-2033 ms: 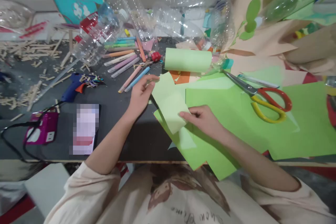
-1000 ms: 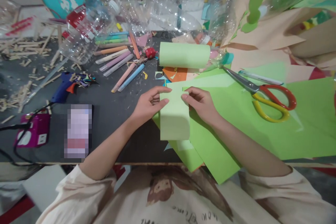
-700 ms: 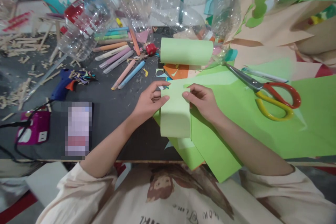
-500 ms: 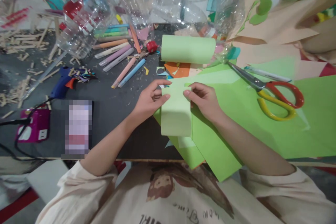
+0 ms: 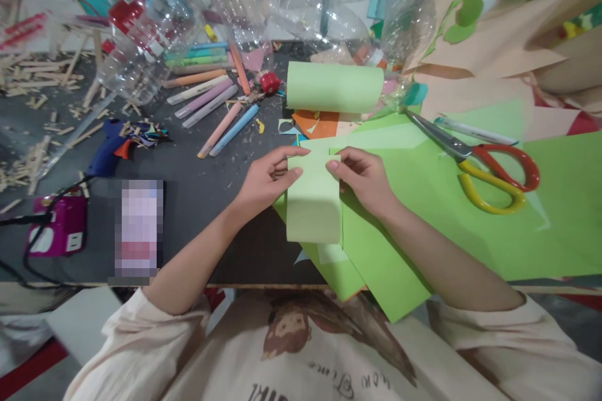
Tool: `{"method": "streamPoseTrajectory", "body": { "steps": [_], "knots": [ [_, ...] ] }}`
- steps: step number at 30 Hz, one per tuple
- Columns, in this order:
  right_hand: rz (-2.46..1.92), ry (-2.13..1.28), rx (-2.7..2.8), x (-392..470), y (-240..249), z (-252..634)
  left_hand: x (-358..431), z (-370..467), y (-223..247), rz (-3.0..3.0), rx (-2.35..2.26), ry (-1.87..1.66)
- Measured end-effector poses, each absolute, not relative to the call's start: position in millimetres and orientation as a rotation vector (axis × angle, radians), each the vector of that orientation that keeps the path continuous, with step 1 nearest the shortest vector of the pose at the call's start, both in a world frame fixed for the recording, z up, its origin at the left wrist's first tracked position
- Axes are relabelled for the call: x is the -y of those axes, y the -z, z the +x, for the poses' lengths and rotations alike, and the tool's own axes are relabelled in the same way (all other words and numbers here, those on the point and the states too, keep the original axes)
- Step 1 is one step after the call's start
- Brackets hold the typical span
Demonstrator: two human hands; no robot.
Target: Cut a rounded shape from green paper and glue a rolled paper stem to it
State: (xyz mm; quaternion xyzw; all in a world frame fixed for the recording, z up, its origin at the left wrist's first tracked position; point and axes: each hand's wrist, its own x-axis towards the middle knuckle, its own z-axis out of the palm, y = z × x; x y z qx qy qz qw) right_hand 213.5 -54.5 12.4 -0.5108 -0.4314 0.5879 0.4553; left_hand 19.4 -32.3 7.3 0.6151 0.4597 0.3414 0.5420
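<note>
A pale green strip of paper (image 5: 313, 207), bent over at its far end, is between my two hands. My left hand (image 5: 269, 174) grips its left edge, with the thumb on the paper and the forefinger reaching along the far end. On the opposite edge my right hand (image 5: 362, 177) pinches the paper between thumb and fingers; some of those fingertips are hidden beneath it. Brighter green sheets (image 5: 385, 250) lie below and to the right. Just beyond my hands rests a bottle wrapped in pale green paper (image 5: 335, 88), on its side.
Scissors (image 5: 463, 150) with red and yellow handles lie on green paper at right. Several markers (image 5: 228, 128), a blue glue gun (image 5: 107, 147) and a phone (image 5: 138, 225) are at left. Clear plastic bottles (image 5: 320, 6) crowd the back. Wood sticks (image 5: 37, 75) litter the far left.
My hands and the paper strip hold almost the same pose. My left forefinger has straightened slightly along the far end; the whole view has shifted a little.
</note>
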Motion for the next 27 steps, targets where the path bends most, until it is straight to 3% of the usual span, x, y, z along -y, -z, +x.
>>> {"method": "streamPoseTrajectory", "body": {
  "steps": [27],
  "knots": [
    [-1.254,-1.45,1.082,55.2,-10.1,214.6,31.6,21.5,-10.9,1.471,-1.05,-0.782]
  ]
}}
